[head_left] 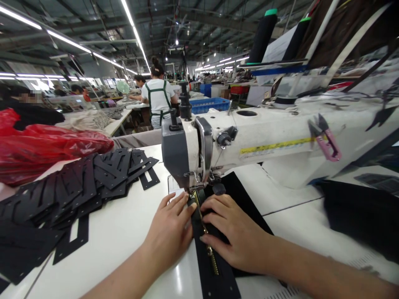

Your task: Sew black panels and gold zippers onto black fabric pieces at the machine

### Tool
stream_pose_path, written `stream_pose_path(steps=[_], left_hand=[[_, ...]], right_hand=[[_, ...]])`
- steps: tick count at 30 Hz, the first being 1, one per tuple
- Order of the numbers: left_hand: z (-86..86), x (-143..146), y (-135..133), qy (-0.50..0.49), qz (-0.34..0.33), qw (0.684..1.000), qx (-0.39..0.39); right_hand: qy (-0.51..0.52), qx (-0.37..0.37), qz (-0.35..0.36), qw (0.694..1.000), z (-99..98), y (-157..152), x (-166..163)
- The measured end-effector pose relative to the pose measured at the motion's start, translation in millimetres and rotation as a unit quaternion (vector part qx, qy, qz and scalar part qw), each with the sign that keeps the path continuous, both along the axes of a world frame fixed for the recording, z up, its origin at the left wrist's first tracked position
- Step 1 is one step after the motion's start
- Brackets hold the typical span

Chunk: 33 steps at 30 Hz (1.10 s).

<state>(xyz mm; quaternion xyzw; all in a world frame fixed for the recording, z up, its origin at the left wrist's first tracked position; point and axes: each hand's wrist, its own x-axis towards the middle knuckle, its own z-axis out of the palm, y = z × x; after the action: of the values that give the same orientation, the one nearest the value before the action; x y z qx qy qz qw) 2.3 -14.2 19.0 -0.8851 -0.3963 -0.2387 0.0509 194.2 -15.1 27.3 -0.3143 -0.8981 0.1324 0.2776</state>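
Observation:
A black fabric strip [218,278] with a gold zipper [209,249] runs under the presser foot [195,192] of a white sewing machine [264,139]. My left hand [170,232] lies flat with fingers stretched out, pressing the strip's left edge beside the zipper. My right hand [232,234] lies flat on the strip's right side, fingertips beside the zipper just in front of the foot.
A pile of black cut frame pieces [62,195] covers the table's left side, with a red plastic bag [40,145] behind it. Pink thread snips [326,139] sit on the machine arm. Dark fabric [364,214] lies at right. A person in a green apron [157,97] stands beyond.

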Motion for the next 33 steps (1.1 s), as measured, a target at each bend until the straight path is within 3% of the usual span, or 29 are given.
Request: stream_pose_path(steps=[4, 10, 16, 24, 27, 30, 33], left_hand=[[1.2, -0.9, -13.1, 0.018, -0.027, 0.999, 0.023], [1.5, -1.8, -21.2, 0.023, -0.064, 0.996, 0.053], [-0.7, -0.5, -22.0, 0.018, -0.039, 0.999, 0.023], [4.8, -0.5, -23.7, 0.041, -0.029, 0.999, 0.004], [-1.0, -1.6, -25.3, 0.068, -0.042, 0.996, 0.032], [-12.5, -0.5, -27.4, 0.063, -0.053, 0.994, 0.073], [-18.5, 1.8, -28.4, 0.04, -0.037, 0.994, 0.092]], right_hand=[[0.023, -0.06, -0.027, 0.998, -2.6, -10.8, -3.1], [-0.011, -0.071, -0.01, 0.997, -0.9, -17.8, -3.0], [-0.067, -0.103, -0.019, 0.992, 8.8, -12.6, -6.3], [-0.081, -0.075, -0.035, 0.993, 9.9, -11.7, -10.9], [-0.059, -0.025, -0.052, 0.997, 3.8, -16.3, -9.1], [-0.046, 0.097, -0.092, 0.99, -8.4, -22.1, -5.5], [-0.087, 0.184, -0.086, 0.975, -19.9, -24.5, -2.1]])
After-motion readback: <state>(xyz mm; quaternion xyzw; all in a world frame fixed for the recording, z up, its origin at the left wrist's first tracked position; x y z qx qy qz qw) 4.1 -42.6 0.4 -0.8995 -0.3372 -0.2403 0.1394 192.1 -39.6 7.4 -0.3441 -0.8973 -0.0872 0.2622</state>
